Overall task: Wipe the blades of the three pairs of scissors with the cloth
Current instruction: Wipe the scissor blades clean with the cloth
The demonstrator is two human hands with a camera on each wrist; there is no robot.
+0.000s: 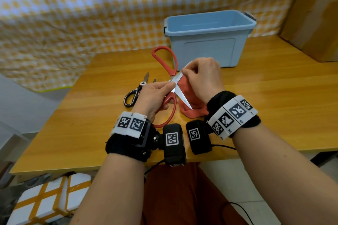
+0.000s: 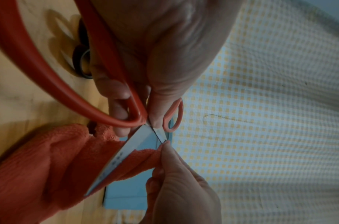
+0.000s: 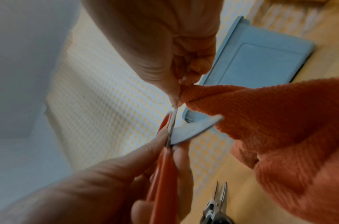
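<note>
Large red-handled scissors (image 1: 165, 60) are held spread wide above the wooden table (image 1: 274, 97). My left hand (image 1: 170, 85) pinches them at the pivot, its fingers curled round the lower handle (image 2: 49, 78). My right hand (image 1: 184, 74) pinches the orange cloth (image 1: 190, 100) around the upper blade near its root. The lower blade (image 1: 182, 97) points toward me over the hanging cloth (image 2: 40, 166). In the right wrist view my right hand (image 3: 179, 94) squeezes the cloth (image 3: 280, 136) onto the blade's thin edge. Black-handled scissors (image 1: 134, 92) lie partly open on the table, left of my left hand. I see only these two pairs.
A light blue plastic bin (image 1: 208, 38) stands just behind the hands. A cardboard box (image 1: 314, 14) sits at the far right. A yellow checked sheet (image 1: 73, 14) hangs behind the table and over its left back corner.
</note>
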